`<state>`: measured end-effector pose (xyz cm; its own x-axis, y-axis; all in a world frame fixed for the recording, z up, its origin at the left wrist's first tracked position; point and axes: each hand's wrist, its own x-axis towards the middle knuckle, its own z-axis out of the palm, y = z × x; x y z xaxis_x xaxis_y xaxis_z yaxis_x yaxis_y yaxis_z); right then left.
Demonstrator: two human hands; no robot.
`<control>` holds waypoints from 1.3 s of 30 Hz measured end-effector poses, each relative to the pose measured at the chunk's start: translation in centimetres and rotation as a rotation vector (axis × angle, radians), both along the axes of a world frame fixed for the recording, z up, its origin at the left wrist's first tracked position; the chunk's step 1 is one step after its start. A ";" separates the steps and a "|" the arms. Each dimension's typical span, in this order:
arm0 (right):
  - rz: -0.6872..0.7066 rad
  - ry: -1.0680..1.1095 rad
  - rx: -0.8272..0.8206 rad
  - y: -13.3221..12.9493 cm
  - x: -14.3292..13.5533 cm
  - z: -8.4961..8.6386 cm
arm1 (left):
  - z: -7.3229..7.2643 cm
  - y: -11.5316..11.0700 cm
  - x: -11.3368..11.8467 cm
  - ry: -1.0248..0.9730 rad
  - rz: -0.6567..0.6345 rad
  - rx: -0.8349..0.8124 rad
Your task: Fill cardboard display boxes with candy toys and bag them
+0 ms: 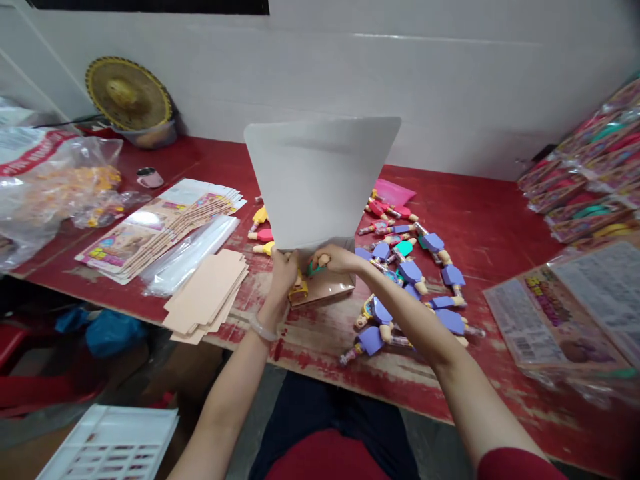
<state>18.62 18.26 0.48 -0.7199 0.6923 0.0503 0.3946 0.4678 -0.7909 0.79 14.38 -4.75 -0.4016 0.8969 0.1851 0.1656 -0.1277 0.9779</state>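
A box (327, 288) with a tall white upright panel (325, 180) stands on the red table in front of me. My left hand (285, 270) is closed at the box's left side, by the foot of the panel, next to a yellow piece (299, 291). Reaching into the box from the right, my right hand (330, 259) has its fingers curled on a small green item (315, 269), partly hidden by the fingers. Small purple, green and red toys (410, 271) lie in a loose heap right of the box, and a few yellow and red ones (263, 235) left of it.
Left on the red table (200, 157) are printed cards (150, 230), clear plastic sleeves (193, 253), tan cardboard sheets (207, 293), a pink cup (149, 177) and a bag of orange pieces (75, 180). Packaged goods (590, 167) are stacked at the right, with a wrapped package (565, 313) nearer.
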 end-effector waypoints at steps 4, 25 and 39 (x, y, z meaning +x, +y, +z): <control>-0.126 -0.046 0.009 0.6 -2.1 1.0 | 0.4 -0.1 -0.2 -0.021 -0.025 -0.035; -0.359 0.021 0.112 0.2 -4.5 -1.4 | 5.3 -3.6 0.7 0.751 -0.212 0.291; -0.564 0.040 0.233 -4.4 2.5 -5.0 | 5.4 -2.6 0.8 1.261 -0.196 0.224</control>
<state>21.12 13.86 -4.55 -0.2398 0.9337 0.2659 0.6042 0.3579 -0.7120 1.55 11.81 0.61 0.2925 0.8211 0.4902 0.9117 -0.3941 0.1159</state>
